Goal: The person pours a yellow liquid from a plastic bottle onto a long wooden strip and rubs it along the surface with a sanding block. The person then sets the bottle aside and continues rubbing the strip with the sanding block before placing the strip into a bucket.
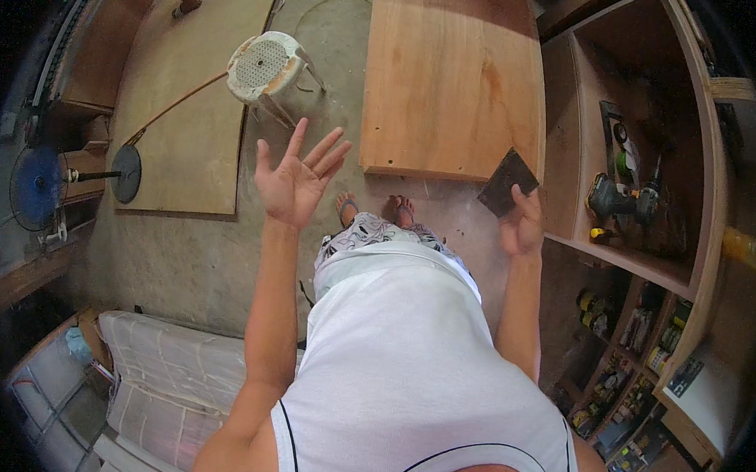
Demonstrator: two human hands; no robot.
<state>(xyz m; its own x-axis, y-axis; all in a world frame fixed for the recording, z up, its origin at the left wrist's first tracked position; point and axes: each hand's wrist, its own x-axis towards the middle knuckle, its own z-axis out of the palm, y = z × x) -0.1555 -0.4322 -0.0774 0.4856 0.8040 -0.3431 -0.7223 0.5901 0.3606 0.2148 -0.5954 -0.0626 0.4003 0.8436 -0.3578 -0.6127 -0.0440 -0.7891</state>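
Note:
My left hand (294,182) is raised with the palm up and the fingers spread, and nothing lies in it. In my right hand (523,224) is a dark, flat, square sheet (507,184) that looks like sandpaper, pinched at its lower right corner. The sheet overlaps the near right corner of a wooden panel box (451,78) in this view; whether it touches the wood I cannot tell. Beyond my left hand stands a worn white plastic stool (265,65) with a perforated seat.
Left are a plywood sheet (180,127) and a blue fan (37,183). At right, an open wooden cabinet (560,124) holds a cordless drill (645,201) and a tape roll (620,133). Shelves (628,355) with small items stand lower right; wrapped panels (167,367) lie lower left.

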